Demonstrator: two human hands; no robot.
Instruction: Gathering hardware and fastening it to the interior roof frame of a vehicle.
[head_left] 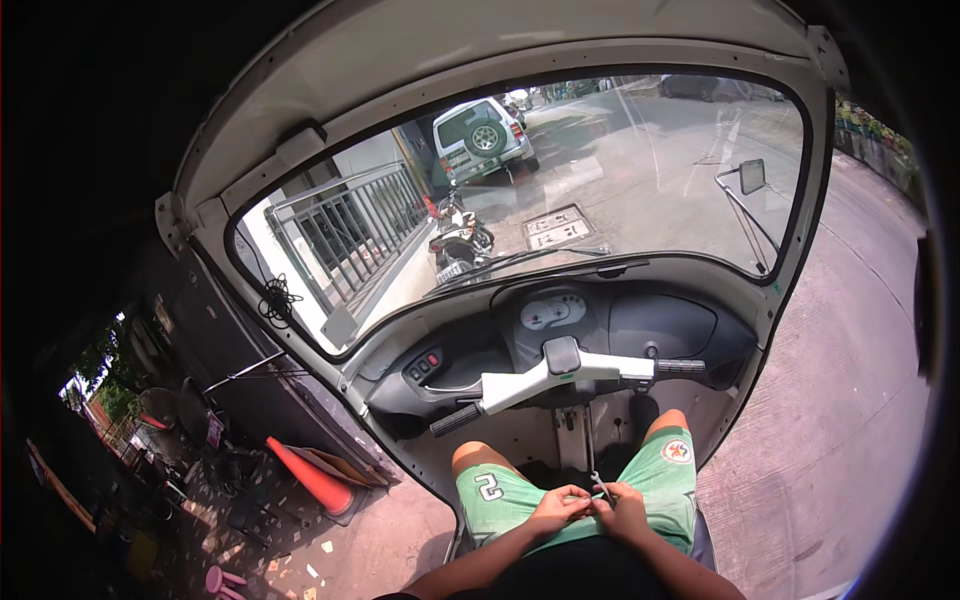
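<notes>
My left hand [558, 510] is closed in front of my lap, its fingertips pinched beside my right hand's on something too small to make out. In my right hand [620, 512] is a silver wrench [599, 482], its open jaw pointing up and forward. Both hands are over green shorts [672, 500]. Beyond my knees are the white handlebar [515, 385] with black grips and the dark dashboard [655, 320] with a round-ended gauge cluster [550, 311].
The cab's windshield frame [817, 170] surrounds the view of a parked white car [475, 150], a motorcycle [455, 240] and a metal railing [345, 230]. Outside at left are an orange cone [310, 480] and a pink stool [225, 582]; pavement [820, 430] lies at right.
</notes>
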